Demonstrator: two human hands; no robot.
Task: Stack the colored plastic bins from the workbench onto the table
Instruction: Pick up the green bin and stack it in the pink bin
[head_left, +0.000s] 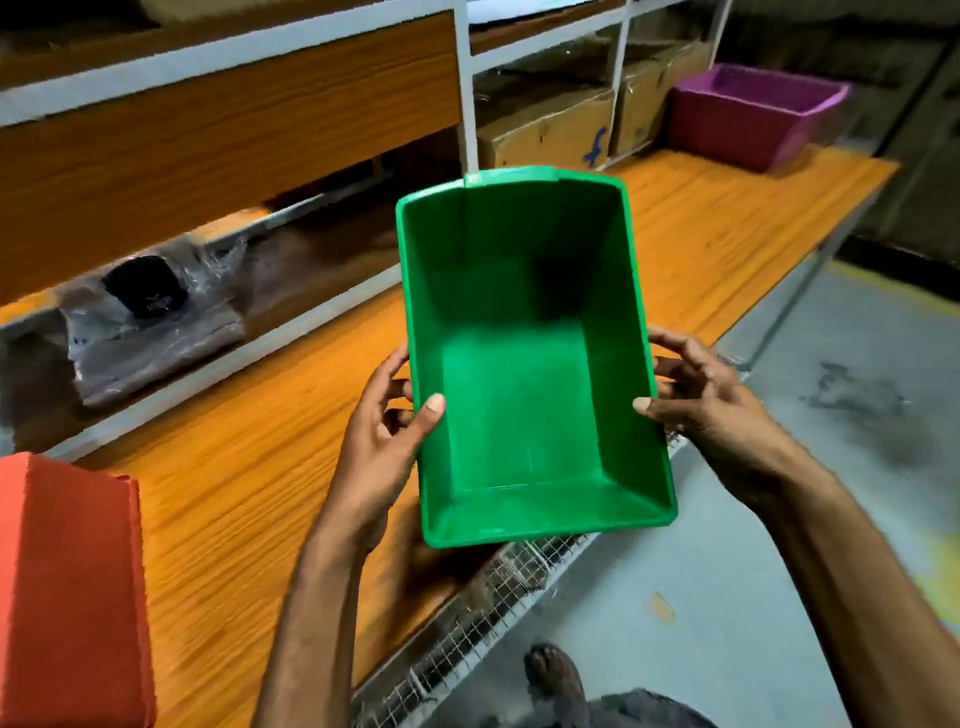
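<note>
Nearest the camera, a bare foot stands on the grey floor at 6 o'clock. Above it, both hands hold the green bin up over the front edge of the orange worktop. The left hand grips its left wall, thumb hooked inside; the right hand clamps the right wall the same way. The bin is empty, its open mouth tipped towards the camera. An orange bin sits at 8 o'clock, a purple bin at 1 o'clock beside cardboard boxes.
</note>
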